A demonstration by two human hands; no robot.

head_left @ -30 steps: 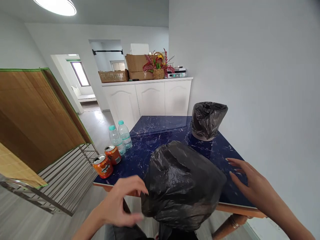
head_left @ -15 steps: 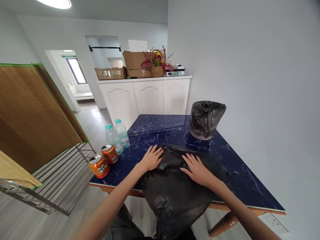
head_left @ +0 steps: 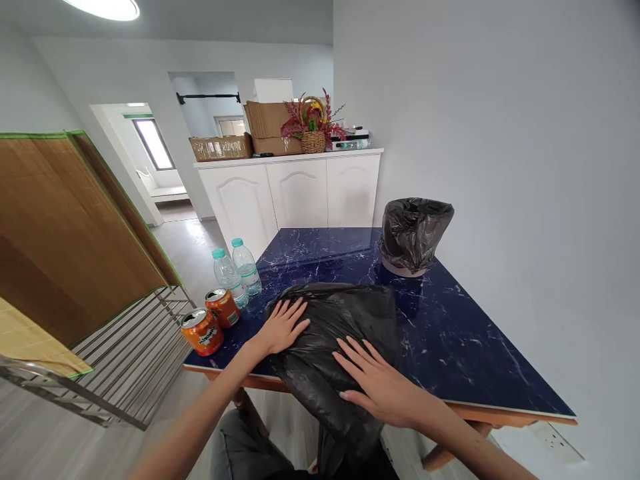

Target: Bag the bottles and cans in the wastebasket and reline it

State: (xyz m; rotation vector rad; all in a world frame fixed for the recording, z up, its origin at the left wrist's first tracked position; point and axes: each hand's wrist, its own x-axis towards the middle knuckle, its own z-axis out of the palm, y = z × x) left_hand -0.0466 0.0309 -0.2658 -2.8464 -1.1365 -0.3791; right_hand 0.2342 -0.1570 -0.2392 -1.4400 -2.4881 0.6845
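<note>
A black plastic bag (head_left: pixel 345 310) lies spread on the blue marbled table (head_left: pixel 460 340), its lower part hanging over the front edge toward my lap. My left hand (head_left: pixel 283 328) rests flat on the bag's left side, fingers spread. On its right lower part lies my right hand (head_left: pixel 373 383), palm down with the fingers apart. Left of the bag stand two orange soda cans (head_left: pixel 203 333) with opened tops. Just behind them are two clear water bottles (head_left: pixel 245 270) with teal caps, partly filled.
A bin lined with a black bag (head_left: pixel 415 233) stands at the table's back right, near the wall. Behind is a white cabinet (head_left: pixel 300 193) bearing cardboard boxes (head_left: pixel 223 148) and a flower basket (head_left: pixel 313 141). A metal bed frame (head_left: pixel 130 353) stands at the left.
Both hands have shifted left, and the right one has come nearer to me. The bag's top part has moved left with them and now lies in a more squared shape.
</note>
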